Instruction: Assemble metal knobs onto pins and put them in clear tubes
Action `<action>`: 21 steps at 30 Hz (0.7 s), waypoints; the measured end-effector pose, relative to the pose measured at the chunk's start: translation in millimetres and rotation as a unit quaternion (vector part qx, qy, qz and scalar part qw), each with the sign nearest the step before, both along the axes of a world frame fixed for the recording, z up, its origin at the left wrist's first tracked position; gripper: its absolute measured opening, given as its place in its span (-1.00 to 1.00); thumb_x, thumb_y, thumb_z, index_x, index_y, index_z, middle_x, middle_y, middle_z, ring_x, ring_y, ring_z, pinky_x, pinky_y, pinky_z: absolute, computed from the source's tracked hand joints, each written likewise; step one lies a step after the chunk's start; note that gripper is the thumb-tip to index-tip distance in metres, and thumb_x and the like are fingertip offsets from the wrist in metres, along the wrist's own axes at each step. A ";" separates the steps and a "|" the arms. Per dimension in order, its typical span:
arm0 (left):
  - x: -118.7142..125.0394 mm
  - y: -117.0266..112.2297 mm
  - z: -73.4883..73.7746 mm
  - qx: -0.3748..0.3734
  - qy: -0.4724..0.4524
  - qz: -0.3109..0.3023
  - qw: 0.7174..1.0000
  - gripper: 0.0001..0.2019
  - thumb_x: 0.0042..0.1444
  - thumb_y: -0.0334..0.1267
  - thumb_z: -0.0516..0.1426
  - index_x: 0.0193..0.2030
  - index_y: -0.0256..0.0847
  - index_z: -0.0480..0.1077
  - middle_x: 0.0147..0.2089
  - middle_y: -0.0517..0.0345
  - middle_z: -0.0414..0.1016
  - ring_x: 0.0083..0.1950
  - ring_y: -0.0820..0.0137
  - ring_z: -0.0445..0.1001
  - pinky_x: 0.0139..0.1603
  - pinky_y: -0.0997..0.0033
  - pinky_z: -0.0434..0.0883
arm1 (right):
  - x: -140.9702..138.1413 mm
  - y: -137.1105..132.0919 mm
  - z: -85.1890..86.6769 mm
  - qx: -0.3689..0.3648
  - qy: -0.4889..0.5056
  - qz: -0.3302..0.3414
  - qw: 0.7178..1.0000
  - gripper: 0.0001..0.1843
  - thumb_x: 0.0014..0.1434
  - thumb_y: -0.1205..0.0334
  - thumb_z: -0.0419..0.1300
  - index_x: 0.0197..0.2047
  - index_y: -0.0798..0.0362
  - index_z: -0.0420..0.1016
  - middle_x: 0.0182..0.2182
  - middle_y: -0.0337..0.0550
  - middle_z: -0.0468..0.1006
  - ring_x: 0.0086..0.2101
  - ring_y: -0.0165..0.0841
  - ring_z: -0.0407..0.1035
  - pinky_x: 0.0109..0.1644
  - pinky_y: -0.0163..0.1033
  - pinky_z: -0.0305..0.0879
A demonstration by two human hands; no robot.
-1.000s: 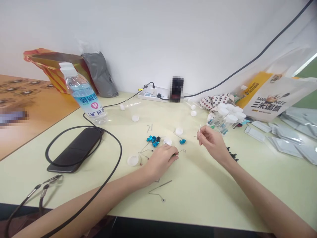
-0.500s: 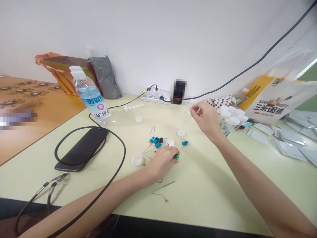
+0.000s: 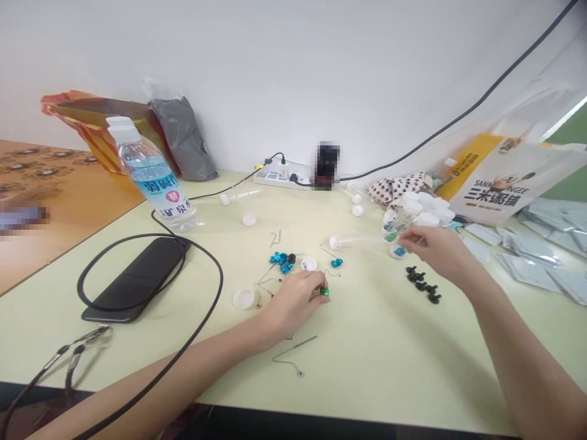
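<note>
My left hand (image 3: 297, 300) is closed on a small shiny green metal part (image 3: 324, 292), pinched at the fingertips low over the table. My right hand (image 3: 433, 249) is at the right, its thumb and fingers drawn together beside a group of clear tubes with white caps (image 3: 426, 218). What it pinches, if anything, is hidden. Blue metal parts (image 3: 285, 264) lie beyond my left hand, and a single blue part (image 3: 337, 263) lies to their right. An open white cap (image 3: 309, 264) stands near them. Black wing-shaped parts (image 3: 422, 284) lie below my right hand.
Bent thin metal wires (image 3: 293, 362) are scattered around my left hand. A phone (image 3: 137, 278) with a looped black cable and a water bottle (image 3: 153, 183) are at left. A power strip (image 3: 279, 176) sits by the wall. Flat plastic packets (image 3: 541, 244) are at right.
My right hand has moved right and toward me, from above the table's back to the capped tubes, uncovering the black parts. My left hand stays with the green part. The view has shifted slightly.
</note>
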State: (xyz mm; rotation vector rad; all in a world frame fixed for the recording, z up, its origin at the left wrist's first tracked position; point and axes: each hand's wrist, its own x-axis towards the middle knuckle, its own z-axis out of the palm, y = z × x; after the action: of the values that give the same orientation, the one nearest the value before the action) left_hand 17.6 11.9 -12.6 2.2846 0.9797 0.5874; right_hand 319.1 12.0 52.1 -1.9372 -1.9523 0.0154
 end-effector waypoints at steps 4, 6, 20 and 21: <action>1.6 -0.9 -0.5 -0.017 0.006 0.003 1.000 -0.97 0.10 -0.35 0.11 -0.30 -0.17 0.31 -0.30 0.16 0.43 -0.27 0.34 0.44 -0.30 0.38 0.37 | 16.3 -7.1 -15.1 -0.062 -0.012 -0.054 0.997 -0.85 0.09 0.14 0.15 -0.45 -0.02 0.46 -0.53 -0.22 0.52 -0.52 -0.30 0.37 -0.49 -0.27 0.15; 2.1 -0.7 -0.9 -0.024 0.013 0.003 1.000 -0.97 0.11 -0.36 0.10 -0.30 -0.17 0.31 -0.29 0.16 0.42 -0.27 0.35 0.44 -0.30 0.38 0.37 | 13.6 -8.2 -18.8 -0.083 0.013 -0.057 0.995 -0.88 0.09 0.15 0.16 -0.44 -0.02 0.44 -0.56 -0.25 0.51 -0.54 -0.32 0.38 -0.48 -0.27 0.17; 1.2 -1.3 0.4 0.008 0.030 -0.032 0.999 -0.93 0.12 -0.43 0.07 -0.31 -0.18 0.29 -0.30 0.14 0.43 -0.21 0.32 0.39 -0.26 0.36 0.33 | -18.5 -5.7 -51.4 -0.105 0.018 0.076 0.991 -0.51 0.12 -0.07 0.12 0.08 -0.05 0.24 -0.04 -0.06 0.38 -0.42 -0.35 0.43 -0.39 -0.23 0.34; 1.3 -1.3 0.4 0.011 0.031 -0.033 0.999 -0.92 0.12 -0.44 0.07 -0.32 -0.18 0.28 -0.29 0.14 0.43 -0.21 0.32 0.39 -0.26 0.36 0.32 | -22.0 -3.5 -56.6 -0.100 0.004 0.079 0.992 -0.59 0.14 -0.03 0.10 0.02 -0.05 0.28 -0.06 -0.08 0.39 -0.40 -0.34 0.43 -0.37 -0.23 0.33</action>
State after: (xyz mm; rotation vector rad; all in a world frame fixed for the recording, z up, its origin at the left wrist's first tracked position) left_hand 19.0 10.6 -12.2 2.3573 0.9264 0.5033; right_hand 297.1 8.5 -4.4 -1.8933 -2.1658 0.2711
